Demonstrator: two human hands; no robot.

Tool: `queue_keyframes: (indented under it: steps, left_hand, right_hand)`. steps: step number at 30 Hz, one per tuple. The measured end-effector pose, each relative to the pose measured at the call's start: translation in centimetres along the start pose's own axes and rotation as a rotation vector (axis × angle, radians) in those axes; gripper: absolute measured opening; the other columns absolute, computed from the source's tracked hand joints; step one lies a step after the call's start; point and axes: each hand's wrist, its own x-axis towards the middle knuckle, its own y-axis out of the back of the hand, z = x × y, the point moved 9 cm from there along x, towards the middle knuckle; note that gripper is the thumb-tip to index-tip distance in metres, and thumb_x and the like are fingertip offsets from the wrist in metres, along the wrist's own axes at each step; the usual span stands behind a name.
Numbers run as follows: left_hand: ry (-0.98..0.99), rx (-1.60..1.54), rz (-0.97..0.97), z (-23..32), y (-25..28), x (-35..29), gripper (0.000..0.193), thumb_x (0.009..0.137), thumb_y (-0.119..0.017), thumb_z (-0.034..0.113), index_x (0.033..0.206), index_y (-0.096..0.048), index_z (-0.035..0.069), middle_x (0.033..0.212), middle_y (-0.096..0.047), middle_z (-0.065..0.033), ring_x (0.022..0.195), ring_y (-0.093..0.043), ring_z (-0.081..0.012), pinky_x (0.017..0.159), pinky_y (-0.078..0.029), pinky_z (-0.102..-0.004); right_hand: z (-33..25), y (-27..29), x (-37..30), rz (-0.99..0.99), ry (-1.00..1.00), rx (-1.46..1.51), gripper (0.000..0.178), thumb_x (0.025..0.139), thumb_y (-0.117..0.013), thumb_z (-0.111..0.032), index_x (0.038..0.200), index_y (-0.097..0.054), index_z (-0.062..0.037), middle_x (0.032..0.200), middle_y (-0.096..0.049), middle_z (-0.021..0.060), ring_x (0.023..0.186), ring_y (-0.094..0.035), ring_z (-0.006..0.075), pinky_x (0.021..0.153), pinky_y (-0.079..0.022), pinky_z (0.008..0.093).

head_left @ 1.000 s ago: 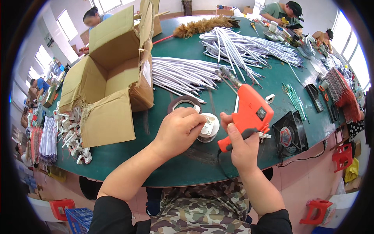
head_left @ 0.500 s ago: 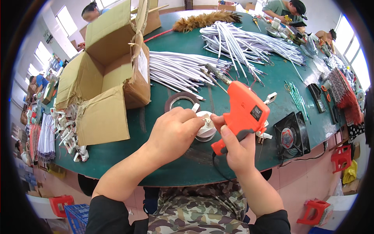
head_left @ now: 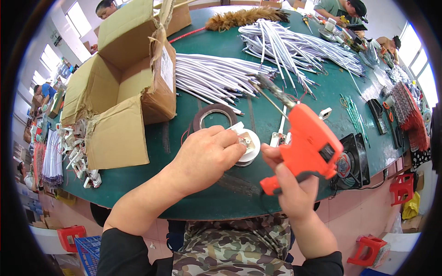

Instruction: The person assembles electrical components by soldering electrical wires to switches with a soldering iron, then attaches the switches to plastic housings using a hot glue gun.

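A spotted green and brown apron (head_left: 230,250) was nearest, at the edge of the green surface (head_left: 198,200). The right hand (head_left: 297,186) had its fingers wrapped around the handle of an orange soldering gun (head_left: 311,138). Its metal tip pointed up and away, which seemed a safe way to hold it, far from the skin. The left hand (head_left: 207,152) had its fingers pinched narrow at the edge of a small white part (head_left: 248,139). That part was over a white round spool (head_left: 252,159), maybe so it sat higher and was easy to see. A brown tape ring (head_left: 199,120) lay just past the left hand, within easy reach. The open cardboard box (head_left: 122,145) stood to the left, leaving room for both arms. Farther off, white tubes (head_left: 207,76) lay side by side, perhaps to stop tangles. A fluffy brown duster (head_left: 244,19) lay beyond them.
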Motion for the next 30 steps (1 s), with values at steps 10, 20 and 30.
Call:
queue_keyframes:
  steps: [10, 20, 30]
  left_hand:
    - [-0.007, 0.002, -0.086, -0.1, -0.3, 0.4, 0.023, 0.07, -0.065, 0.004, 0.092, -0.067, 0.008, 0.09, -0.063, -0.0042, 0.073, -0.06, -0.0236, 0.065, -0.051, -0.0345]
    - [0.006, -0.038, -0.09, -0.3, -0.7, 0.6, 0.022, 0.07, -0.064, 0.001, 0.092, -0.067, 0.006, 0.086, -0.062, -0.0052, 0.072, -0.06, -0.0242, 0.066, -0.05, -0.0351]
    - [0.011, -0.045, -0.083, -0.1, -0.5, 0.6, 0.02, 0.071, -0.063, 0.001, 0.091, -0.067, 0.004, 0.085, -0.062, -0.0061, 0.071, -0.059, -0.0244, 0.066, -0.05, -0.035]
  right_hand:
    - [-8.8, 7.6, -3.8, 0.134, -0.133, -0.178, 0.065, 0.079, -0.065, -0.008, 0.136, -0.039, 0.0088, 0.121, -0.059, 0.023, 0.098, -0.068, 0.0304, 0.082, -0.058, 0.0407]
    - [-7.4, 6.9, -4.9, -0.07, -0.279, -0.489, 0.043, 0.083, -0.072, -0.017, 0.116, -0.058, 0.0057, 0.096, -0.066, 0.0137, 0.076, -0.065, 0.0185, 0.069, -0.054, 0.0311]
    - [-7.4, 4.5, -2.9, -0.348, -0.053, -0.556, 0.032, 0.082, -0.06, 0.0, 0.113, -0.057, 0.008, 0.094, -0.065, 0.0125, 0.078, -0.063, 0.0158, 0.071, -0.054, 0.0314]
